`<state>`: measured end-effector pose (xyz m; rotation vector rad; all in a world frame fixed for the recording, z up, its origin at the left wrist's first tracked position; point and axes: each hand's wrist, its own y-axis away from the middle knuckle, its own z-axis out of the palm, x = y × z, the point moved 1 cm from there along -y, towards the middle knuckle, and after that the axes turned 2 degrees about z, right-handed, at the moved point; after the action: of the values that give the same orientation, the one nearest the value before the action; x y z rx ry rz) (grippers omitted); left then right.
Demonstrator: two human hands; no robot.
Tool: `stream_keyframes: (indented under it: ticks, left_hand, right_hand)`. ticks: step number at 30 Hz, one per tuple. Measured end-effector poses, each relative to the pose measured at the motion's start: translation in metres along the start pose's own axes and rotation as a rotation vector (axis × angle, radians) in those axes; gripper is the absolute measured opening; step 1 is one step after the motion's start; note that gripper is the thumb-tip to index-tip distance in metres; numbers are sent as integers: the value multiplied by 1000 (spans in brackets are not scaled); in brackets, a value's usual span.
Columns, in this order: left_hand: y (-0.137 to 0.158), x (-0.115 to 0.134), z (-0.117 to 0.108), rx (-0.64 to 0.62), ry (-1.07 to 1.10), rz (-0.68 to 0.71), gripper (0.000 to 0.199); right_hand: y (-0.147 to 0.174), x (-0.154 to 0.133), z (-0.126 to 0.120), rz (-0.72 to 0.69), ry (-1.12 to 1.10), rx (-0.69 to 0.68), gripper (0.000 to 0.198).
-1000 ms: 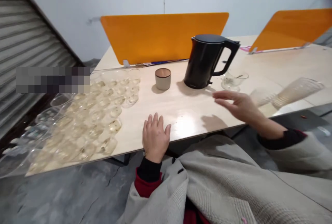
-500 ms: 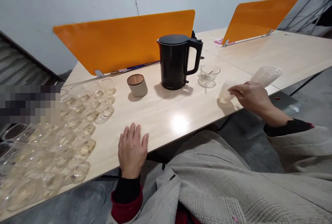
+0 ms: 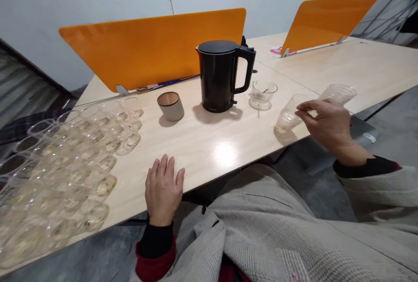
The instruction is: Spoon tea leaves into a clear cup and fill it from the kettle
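My left hand lies flat on the table near its front edge, fingers stretched out, holding nothing. My right hand hangs at the right with thumb and fingertips pressed together. Anything between them is hidden or too small to name. Just left of those fingertips stands a clear plastic cup; whether they touch its rim I cannot tell. Behind the right hand, partly covered by it, stands a second clear ribbed container, perhaps stacked cups. A glass cup with a handle, a thin utensil in it, sits on a saucer nearby.
A black electric kettle stands mid-table, a grey cup with brown inside left of it. Several clear cups with dark bits at the bottom crowd the left. Orange dividers rise behind; the table's front edge runs close to my lap.
My right hand has moved a little right, away from over the clear cup, uncovering more of it. My left hand stays flat on the table. The view has shifted slightly.
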<state>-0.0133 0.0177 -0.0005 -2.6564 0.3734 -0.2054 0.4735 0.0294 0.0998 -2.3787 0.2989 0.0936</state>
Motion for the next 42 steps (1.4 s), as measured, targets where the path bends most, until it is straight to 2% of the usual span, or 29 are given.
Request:
stream_keyframes:
  ticks: [3,5,7,10,14,18,21,24,28,42]
  left_hand:
    - [0,2,-1,-22,-17,-19,50]
    - [0,4,-3,-49,-18,-36,50]
    - [0,7,-4,-74,-13,-57,50]
    - [0,9,-6,-91,6,-85,50]
    - [0,11,-7,-104,28,-115,48]
    - [-1,11,-7,-120,32,-123,50]
    - [-1,12,-9,-128,37,-130,51]
    - [-1,13,-10,-139,40,-138,50]
    - [-1,14,-11,-131,49,-143,48]
    - [0,13,-9,-122,30,-129,49]
  right_hand:
    - [-5,-7,-16,-196,-22,198,16]
    - [-7,-23,-27,-328,-63,316,17]
    - [-6,-49,-35,-403,-154,339,12]
    - [3,-104,-30,-459,-410,188,4]
    - [19,-181,11,-542,-728,-42,9]
    - [20,-240,61,-608,-809,-208,15]
    - [13,-270,87,-621,-819,-307,17]
    - [11,-287,104,-608,-806,-392,19]
    - [17,-295,111,-633,-800,-467,20]
    - [24,-308,112,-650,-775,-491,22]
